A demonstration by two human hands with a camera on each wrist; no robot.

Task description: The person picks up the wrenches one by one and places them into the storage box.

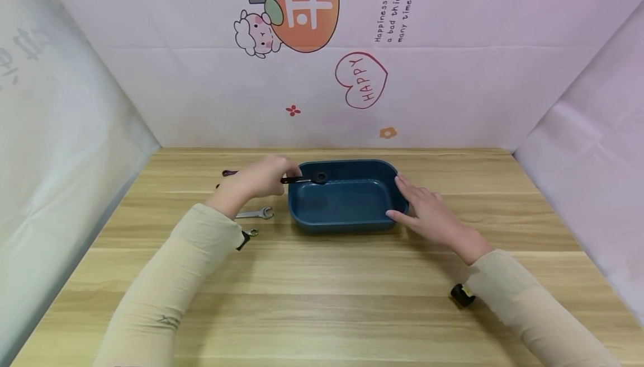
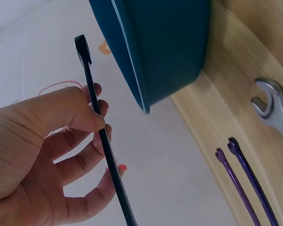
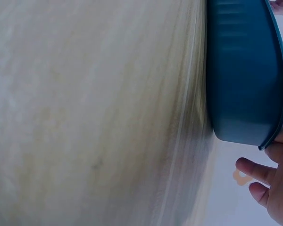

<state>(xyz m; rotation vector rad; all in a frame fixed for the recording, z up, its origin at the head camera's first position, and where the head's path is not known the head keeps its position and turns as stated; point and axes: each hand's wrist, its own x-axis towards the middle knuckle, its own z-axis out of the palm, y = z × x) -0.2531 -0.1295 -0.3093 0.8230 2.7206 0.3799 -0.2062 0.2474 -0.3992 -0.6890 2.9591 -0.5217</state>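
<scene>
My left hand (image 1: 266, 175) pinches a slim dark wrench (image 1: 305, 179) between thumb and fingers. The ring end of that wrench reaches over the left rim of a blue rectangular basin (image 1: 347, 227). In the left wrist view the wrench (image 2: 107, 141) stands upright across the fingers, beside the basin's wall (image 2: 174, 47). My right hand (image 1: 427, 213) rests spread on the basin's right end, its thumb and index fingertips over the rim. Seen from the right wrist, the fingers (image 3: 257, 172) lie by the rim, some pointing free of it.
Left of the basin, a silver open-end wrench (image 1: 264, 213) and a smaller one (image 1: 253, 233) lie on the wooden table (image 1: 322, 300). Thin purple (image 2: 233, 174) and dark blue (image 2: 252, 181) wrenches lie behind them, partly covered by the left arm. A printed white cloth (image 1: 453, 87) hangs at the back.
</scene>
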